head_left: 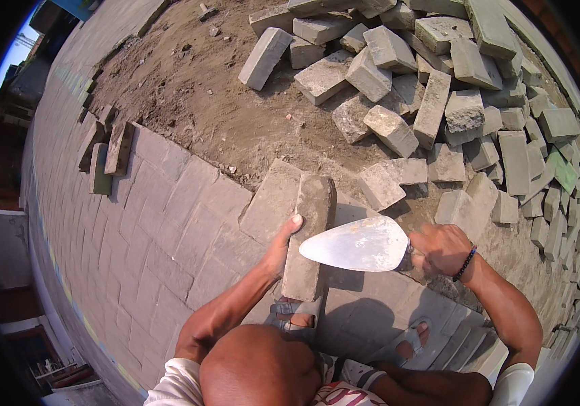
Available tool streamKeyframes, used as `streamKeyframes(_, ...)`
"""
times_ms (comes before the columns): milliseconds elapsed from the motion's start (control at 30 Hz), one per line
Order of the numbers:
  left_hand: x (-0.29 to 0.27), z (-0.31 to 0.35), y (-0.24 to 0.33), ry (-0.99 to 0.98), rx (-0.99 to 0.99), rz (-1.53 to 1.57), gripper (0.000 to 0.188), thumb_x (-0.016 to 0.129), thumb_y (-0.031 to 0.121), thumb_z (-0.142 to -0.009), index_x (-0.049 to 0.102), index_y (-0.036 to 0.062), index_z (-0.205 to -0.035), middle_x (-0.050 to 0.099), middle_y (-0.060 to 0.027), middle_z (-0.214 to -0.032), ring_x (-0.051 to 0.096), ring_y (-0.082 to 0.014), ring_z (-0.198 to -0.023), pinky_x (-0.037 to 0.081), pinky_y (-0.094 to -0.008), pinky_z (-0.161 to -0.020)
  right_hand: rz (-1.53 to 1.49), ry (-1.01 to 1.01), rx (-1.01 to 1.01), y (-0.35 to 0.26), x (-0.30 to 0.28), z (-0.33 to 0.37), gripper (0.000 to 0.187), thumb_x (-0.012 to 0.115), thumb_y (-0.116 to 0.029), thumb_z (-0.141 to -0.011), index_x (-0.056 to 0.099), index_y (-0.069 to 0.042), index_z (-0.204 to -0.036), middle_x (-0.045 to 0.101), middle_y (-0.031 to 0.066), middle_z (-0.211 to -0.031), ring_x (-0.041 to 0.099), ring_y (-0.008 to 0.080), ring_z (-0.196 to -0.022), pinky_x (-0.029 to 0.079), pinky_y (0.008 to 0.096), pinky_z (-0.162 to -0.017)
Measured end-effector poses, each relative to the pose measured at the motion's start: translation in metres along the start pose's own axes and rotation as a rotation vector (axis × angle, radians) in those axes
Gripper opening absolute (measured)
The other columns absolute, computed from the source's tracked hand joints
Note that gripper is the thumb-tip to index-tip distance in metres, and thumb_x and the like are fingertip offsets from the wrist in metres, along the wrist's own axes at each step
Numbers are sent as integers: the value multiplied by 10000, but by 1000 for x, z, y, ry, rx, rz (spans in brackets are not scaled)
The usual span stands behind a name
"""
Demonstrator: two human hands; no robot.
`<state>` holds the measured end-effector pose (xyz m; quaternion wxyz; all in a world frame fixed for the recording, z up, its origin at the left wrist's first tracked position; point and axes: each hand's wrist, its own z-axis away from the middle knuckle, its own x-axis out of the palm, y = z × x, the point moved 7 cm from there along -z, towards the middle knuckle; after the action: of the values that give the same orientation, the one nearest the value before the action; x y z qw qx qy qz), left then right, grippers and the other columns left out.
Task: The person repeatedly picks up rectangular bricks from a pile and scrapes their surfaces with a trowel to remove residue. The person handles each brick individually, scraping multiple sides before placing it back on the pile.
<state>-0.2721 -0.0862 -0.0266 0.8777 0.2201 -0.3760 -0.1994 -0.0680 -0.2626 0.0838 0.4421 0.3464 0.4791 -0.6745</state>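
My left hand (279,247) grips the left long side of a grey paving brick (314,206), thumb on its upper face; the other fingers are hidden. The brick is held above the paving, its long side pointing away from me. Closed around its handle, my right hand (443,250) holds a pointed trowel (359,245). The trowel's pale metal blade points left, and its tip overlaps the brick's right side in view; I cannot tell whether they touch. A flat paver (271,201) lies just left of the brick, at the edge of the laid paving.
Laid grey pavers (161,223) spread to the left. Bare brown soil (175,88) lies beyond them. A large heap of loose bricks (432,108) fills the far right. Several bricks stand on the paving (119,149) at left. My sandalled feet (412,340) are close below the work.
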Motion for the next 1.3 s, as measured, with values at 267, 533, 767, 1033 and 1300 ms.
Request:
streamKeyframes(267, -17, -3, 1, 15, -90, 9, 829, 537, 633, -865, 454, 8, -1403, 604, -175, -1256, 603, -283, -1105, 480, -405, -960, 3, -7, 204, 10, -18, -19, 256, 652, -225, -790, 542, -66, -958, 618, 197, -825, 649, 403, -748, 510, 514, -668)
streamKeyframes(533, 2, 9, -1, -128, -143, -18, 864, 712, 454, -719, 429, 35, -1419, 582, -173, -1282, 600, -329, -1125, 504, -460, -970, -125, -66, 566, 79, -34, 47, 345, 608, -214, -820, 570, -1, -1088, 672, 233, -824, 672, 408, -850, 538, 494, -774)
streamKeyframes(767, 58, -2, 63, -75, 422, -785, 1095, 817, 422, -623, 293, 31, -1501, 461, -168, -1377, 499, -352, -1243, 438, -446, -1010, -374, -214, 591, 21, 83, 177, 364, 648, -229, -812, 568, -15, -1097, 670, 209, -810, 667, 401, -822, 525, 503, -724)
streamKeyframes(1033, 264, 36, 76, -549, 784, -1955, 1018, 857, 225, -513, 446, 14, -1419, 435, -202, -1436, 473, -362, -1278, 421, -458, -1043, -632, -137, 934, -69, 169, 300, 321, 611, -255, -831, 577, -36, -1062, 665, 196, -777, 658, 410, -779, 516, 513, -692)
streamKeyframes(1300, 396, 17, -62, -1384, 969, -2170, 1183, 858, 280, -436, 359, 57, -1485, 406, -268, -1254, 438, -437, -1130, 361, -551, -973, -755, 150, 1050, -94, 197, 321, 239, 576, -232, -833, 596, -86, -1022, 671, 190, -802, 654, 410, -775, 511, 525, -710)
